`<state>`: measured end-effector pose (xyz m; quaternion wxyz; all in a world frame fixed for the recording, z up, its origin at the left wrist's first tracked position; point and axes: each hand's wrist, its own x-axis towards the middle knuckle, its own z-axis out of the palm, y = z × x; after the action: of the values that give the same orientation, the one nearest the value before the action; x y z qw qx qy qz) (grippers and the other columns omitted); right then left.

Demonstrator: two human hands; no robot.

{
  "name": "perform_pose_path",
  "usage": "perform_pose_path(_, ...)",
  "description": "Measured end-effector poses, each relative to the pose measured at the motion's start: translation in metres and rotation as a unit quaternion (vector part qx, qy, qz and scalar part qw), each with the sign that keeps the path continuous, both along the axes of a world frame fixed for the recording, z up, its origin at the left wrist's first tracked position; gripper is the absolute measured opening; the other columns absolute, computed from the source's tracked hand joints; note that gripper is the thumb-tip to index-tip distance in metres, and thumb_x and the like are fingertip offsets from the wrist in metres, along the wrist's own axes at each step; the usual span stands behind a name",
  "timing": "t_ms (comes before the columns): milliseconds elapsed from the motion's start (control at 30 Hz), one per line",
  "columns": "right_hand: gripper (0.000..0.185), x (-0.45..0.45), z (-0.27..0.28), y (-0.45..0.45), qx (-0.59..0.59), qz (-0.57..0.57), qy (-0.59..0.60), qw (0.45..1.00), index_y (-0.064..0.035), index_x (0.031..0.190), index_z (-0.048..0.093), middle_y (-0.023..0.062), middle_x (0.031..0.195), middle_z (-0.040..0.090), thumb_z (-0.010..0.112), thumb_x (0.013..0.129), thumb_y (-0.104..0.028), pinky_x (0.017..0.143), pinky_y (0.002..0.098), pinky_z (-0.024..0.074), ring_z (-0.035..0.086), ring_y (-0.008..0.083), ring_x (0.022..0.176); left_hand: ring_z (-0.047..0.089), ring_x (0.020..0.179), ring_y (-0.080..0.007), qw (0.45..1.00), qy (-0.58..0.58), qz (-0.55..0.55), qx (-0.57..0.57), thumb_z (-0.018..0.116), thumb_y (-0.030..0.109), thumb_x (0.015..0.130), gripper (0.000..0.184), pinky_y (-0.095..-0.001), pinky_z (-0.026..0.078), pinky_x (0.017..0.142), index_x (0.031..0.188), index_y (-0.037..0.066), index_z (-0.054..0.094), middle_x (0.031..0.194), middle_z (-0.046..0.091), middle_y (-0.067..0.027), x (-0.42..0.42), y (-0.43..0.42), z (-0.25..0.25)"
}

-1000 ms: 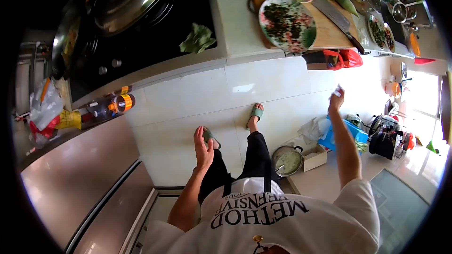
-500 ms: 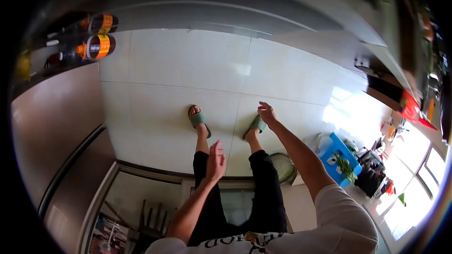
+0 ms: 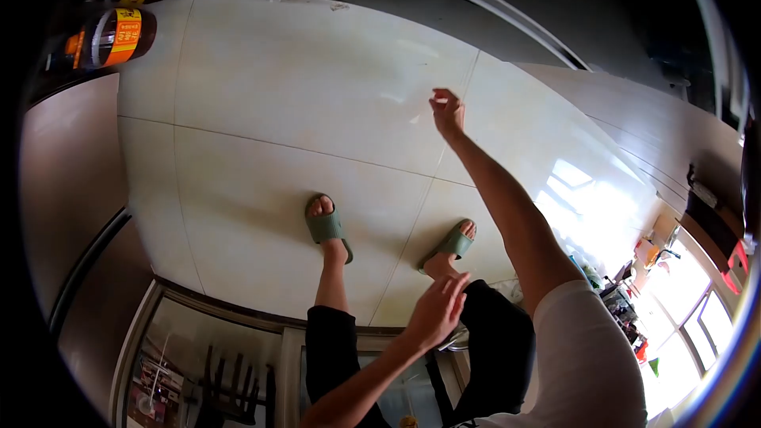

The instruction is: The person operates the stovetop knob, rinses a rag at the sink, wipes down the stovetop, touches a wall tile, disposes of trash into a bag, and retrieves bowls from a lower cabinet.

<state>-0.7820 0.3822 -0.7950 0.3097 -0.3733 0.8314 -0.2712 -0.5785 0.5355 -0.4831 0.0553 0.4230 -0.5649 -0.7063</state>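
My left hand (image 3: 438,311) hangs in front of my right thigh, its fingers loosely stretched and nothing in it. Farther forward, my right hand (image 3: 449,109) is held out over the tiled floor. Its fingers are half curled with a gap between them and the thumb, and no object shows in it. The dark counter front (image 3: 523,20) lies beyond that hand, apart from it. Below are my feet in green slippers (image 3: 325,227).
Large bottles with orange labels (image 3: 125,36) stand at the upper left, by a brownish cabinet or appliance front (image 3: 75,154). A glass door with a frame (image 3: 230,313) is behind me. Various items and a bright window (image 3: 686,301) are on the right.
My right hand has reached forward, away from my body. My left hand has swung right across my thigh. The view has shifted, and my right foot has stepped outward.
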Motion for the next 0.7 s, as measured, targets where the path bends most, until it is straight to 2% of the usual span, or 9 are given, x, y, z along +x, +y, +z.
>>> perform_pose_path(67,0.024,-0.002,-0.023,-0.025,-0.050,-0.007,0.055,0.997,-0.0087,0.097,0.062,0.0097,0.084,0.059,0.069,0.074,-0.008,0.060,0.0324,0.0488,0.061,0.0205,0.065,0.056,0.093,-0.0306,1.000,-0.012,-0.008,-0.002,0.056,0.004,0.083,0.035,-0.0370,0.049,0.081,0.117,0.001,0.047,0.102,0.056,-0.0162,0.004,-0.014,-0.001)
perform_pose_path(133,0.022,-0.006,-0.037,-0.045,-0.067,-0.026,0.043,0.996,-0.0082,0.095,0.062,0.0111,0.083,0.058,0.067,0.073,-0.006,0.061,0.0334,0.0487,0.060,0.0216,0.068,0.055,0.094,-0.0299,0.999,-0.047,-0.017,-0.002,0.057,0.005,0.083,0.036,-0.0369,0.047,0.083,0.117,0.000,0.046,0.102,0.055,-0.0163,0.006,-0.028,-0.001)
perform_pose_path(200,0.022,-0.010,-0.050,-0.058,-0.046,-0.012,0.142,0.989,-0.0084,0.093,0.063,0.0090,0.082,0.059,0.070,0.073,-0.008,0.059,0.0299,0.0493,0.059,0.0176,0.066,0.054,0.094,-0.0292,0.999,-0.048,-0.023,0.004,0.058,0.006,0.082,0.038,-0.0371,0.046,0.084,0.118,0.000,0.046,0.103,0.055,-0.0159,0.007,-0.035,0.004)
perform_pose_path(233,0.018,-0.009,-0.055,-0.062,-0.041,-0.031,0.152,0.987,-0.0086,0.088,0.065,0.0088,0.081,0.059,0.070,0.071,-0.012,0.060,0.0313,0.0486,0.058,0.0191,0.065,0.054,0.095,-0.0288,0.999,-0.047,-0.027,0.003,0.058,0.006,0.082,0.038,-0.0372,0.046,0.084,0.118,0.000,0.046,0.103,0.055,-0.0158,0.007,-0.037,0.005)
perform_pose_path(333,0.010,-0.005,-0.044,-0.070,-0.004,-0.036,0.163,0.986,-0.0094,0.081,0.065,0.0091,0.082,0.061,0.064,0.075,-0.017,0.065,0.0358,0.0478,0.060,0.0257,0.074,0.054,0.095,-0.0284,0.999,-0.015,-0.040,0.010,0.058,0.007,0.083,0.039,-0.0373,0.045,0.085,0.119,0.000,0.046,0.105,0.055,-0.0154,0.007,-0.041,0.011)
perform_pose_path(433,0.007,-0.002,-0.035,-0.078,0.012,-0.071,0.141,0.987,-0.0094,0.077,0.065,0.0083,0.081,0.062,0.064,0.073,-0.015,0.065,0.0358,0.0476,0.060,0.0260,0.073,0.053,0.098,-0.0281,0.997,-0.024,-0.067,0.016,0.058,0.009,0.083,0.038,-0.0367,0.045,0.087,0.119,0.001,0.046,0.105,0.055,-0.0152,0.009,-0.040,0.010)
perform_pose_path(700,0.005,-0.006,-0.037,-0.081,0.030,-0.047,0.148,0.987,-0.0061,0.070,0.062,0.0106,0.077,0.061,0.060,0.073,-0.009,0.061,0.0357,0.0464,0.060,0.0261,0.069,0.054,0.098,-0.0276,0.996,-0.045,-0.077,-0.002,0.057,0.010,0.083,0.038,-0.0362,0.045,0.086,0.119,0.001,0.047,0.104,0.055,-0.0146,0.009,-0.037,0.006)
